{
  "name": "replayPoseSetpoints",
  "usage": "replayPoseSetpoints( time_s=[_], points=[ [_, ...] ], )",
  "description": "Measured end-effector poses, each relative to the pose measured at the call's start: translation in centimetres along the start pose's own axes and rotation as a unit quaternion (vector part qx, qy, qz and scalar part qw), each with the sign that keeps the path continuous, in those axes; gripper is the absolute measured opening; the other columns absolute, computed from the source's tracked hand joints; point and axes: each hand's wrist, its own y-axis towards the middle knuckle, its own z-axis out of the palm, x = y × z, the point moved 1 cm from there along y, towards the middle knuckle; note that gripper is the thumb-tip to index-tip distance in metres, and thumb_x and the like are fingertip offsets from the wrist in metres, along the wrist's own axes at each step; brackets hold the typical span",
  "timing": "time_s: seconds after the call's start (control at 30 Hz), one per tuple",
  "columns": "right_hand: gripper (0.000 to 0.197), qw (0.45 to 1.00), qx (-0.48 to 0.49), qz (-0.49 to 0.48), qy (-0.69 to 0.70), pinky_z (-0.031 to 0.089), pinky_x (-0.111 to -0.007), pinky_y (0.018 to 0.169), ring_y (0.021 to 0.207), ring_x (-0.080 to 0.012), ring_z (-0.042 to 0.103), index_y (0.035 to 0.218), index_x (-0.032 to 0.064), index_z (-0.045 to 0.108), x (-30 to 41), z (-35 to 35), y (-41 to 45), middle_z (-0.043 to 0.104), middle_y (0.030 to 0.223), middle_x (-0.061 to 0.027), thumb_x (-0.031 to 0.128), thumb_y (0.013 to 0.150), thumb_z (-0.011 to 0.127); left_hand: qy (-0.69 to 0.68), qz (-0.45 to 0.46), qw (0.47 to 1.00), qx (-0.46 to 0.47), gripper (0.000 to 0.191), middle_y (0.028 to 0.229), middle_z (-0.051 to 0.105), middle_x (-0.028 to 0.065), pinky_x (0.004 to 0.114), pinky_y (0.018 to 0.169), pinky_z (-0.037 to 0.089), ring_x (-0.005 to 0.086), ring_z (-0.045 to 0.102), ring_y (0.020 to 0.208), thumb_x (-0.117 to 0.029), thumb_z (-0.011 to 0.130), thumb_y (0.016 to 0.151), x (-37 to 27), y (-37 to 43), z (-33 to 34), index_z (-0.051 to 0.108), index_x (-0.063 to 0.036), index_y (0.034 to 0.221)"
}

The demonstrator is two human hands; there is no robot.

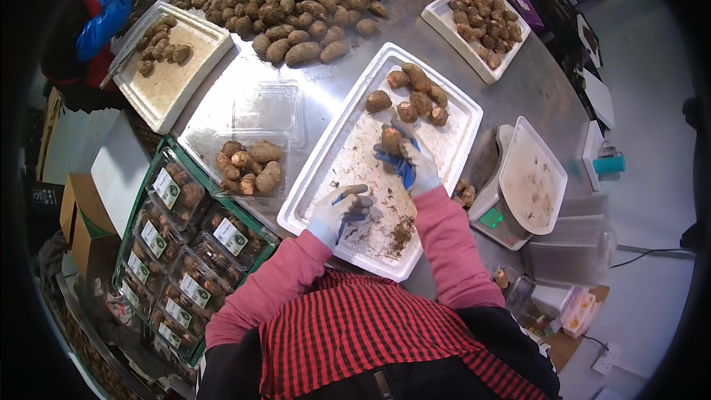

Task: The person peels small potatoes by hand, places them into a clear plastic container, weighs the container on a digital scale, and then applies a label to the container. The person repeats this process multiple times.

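A taro corm (391,140) with a pinkish cut end is gripped in my right hand (416,165), which wears a white glove with blue-coated fingers. My left hand (337,212), gloved the same way, hovers over the near left part of a white foam tray (311,178), its fingers loosely bent and holding nothing. Several taro corms (419,101) lie at the tray's far end, beyond my right hand. Dirt and root scraps (401,236) cover the tray floor near me. Left of the tray, an open clear plastic clamshell (266,114) holds several taros (250,166).
A large taro heap (300,5) covers the table's far side. Foam trays stand far left (191,75) and far right (477,61). A scale (533,178) sits right, a green crate (161,147) of labelled packs left. A co-worker's blue sleeve (103,25) shows far left.
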Motion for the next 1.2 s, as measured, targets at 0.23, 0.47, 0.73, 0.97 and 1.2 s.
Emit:
replayPoseSetpoints(
  time_s=[0.23, 0.47, 0.73, 0.97, 1.2],
  points=[
    [0.057, 0.992, 0.020, 0.019, 0.125, 0.047, -0.038, 0.101, 0.120, -0.0312, 0.055, 0.146, 0.0006, 0.033, -1.4, 2.2, -5.4, 0.047, 0.141, -0.0169, 0.028, 0.100, 0.052, -0.160, 0.037, 0.979, 0.118, 0.055, 0.121, 0.059, 0.0209, 0.040, 0.091, 0.050, 0.0270, 0.060, 0.108, -0.026, 0.057, 0.095, -1.0, 0.6, 1.1, 0.040, 0.0062, 0.137],
    [0.048, 0.991, 0.009, -0.048, -0.125, 0.043, -0.033, 0.104, 0.122, -0.0255, 0.055, 0.139, -0.0072, 0.041, -1.1, 5.2, -6.9, 0.056, 0.131, -0.0215, 0.019, 0.100, 0.050, -0.198, 0.069, 0.976, 0.065, 0.051, 0.121, 0.057, 0.0150, 0.046, 0.094, 0.049, 0.0285, 0.059, 0.111, -0.024, 0.055, 0.099, -0.2, 0.0, 0.9, 0.038, 0.0003, 0.140],
    [0.032, 0.977, -0.069, -0.028, -0.199, 0.053, -0.026, 0.084, 0.090, -0.0156, 0.066, 0.119, -0.0026, 0.060, 0.9, 4.5, -7.5, 0.069, 0.102, -0.0108, 0.021, 0.101, 0.049, -0.219, 0.186, 0.951, 0.118, 0.068, 0.133, 0.051, 0.0151, 0.037, 0.101, 0.045, 0.0252, 0.054, 0.117, -0.009, 0.061, 0.086, -0.6, -1.4, 0.4, 0.031, -0.0009, 0.146],
    [0.044, 0.974, 0.071, 0.036, -0.210, 0.048, -0.022, 0.077, 0.087, -0.0101, 0.058, 0.124, -0.0026, 0.056, -0.9, 6.6, -9.5, 0.062, 0.103, -0.0039, 0.031, 0.096, 0.061, 0.104, 0.279, 0.952, 0.068, 0.065, 0.136, 0.047, 0.0136, 0.029, 0.101, 0.041, 0.0193, 0.050, 0.122, -0.013, 0.061, 0.092, -1.0, -2.8, 0.7, 0.031, -0.0002, 0.148],
    [0.047, 0.966, -0.031, -0.055, -0.250, 0.051, -0.030, 0.086, 0.100, -0.0210, 0.063, 0.131, -0.0032, 0.051, -1.1, 6.9, -9.3, 0.063, 0.115, -0.0135, 0.006, 0.086, 0.064, -0.052, 0.104, 0.992, -0.043, 0.051, 0.110, 0.055, 0.0092, 0.038, 0.095, 0.050, 0.0233, 0.059, 0.106, -0.014, 0.058, 0.094, -0.8, -3.3, 0.7, 0.041, 0.0019, 0.140]
  ],
)
